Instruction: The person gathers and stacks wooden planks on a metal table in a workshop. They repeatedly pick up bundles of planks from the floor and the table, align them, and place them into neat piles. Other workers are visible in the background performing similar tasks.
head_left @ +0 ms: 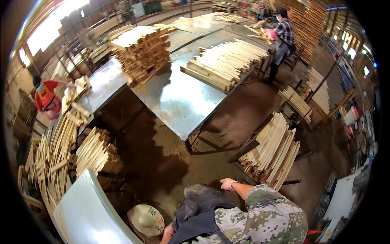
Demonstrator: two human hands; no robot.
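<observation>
The right hand is positioned near the stack of long, pale wooden strips on the dark rack at right; finger closure cannot be determined. The left hand is positioned just beside the round, cream-coloured, hat-shaped object at near left; its finger state cannot be determined.
</observation>
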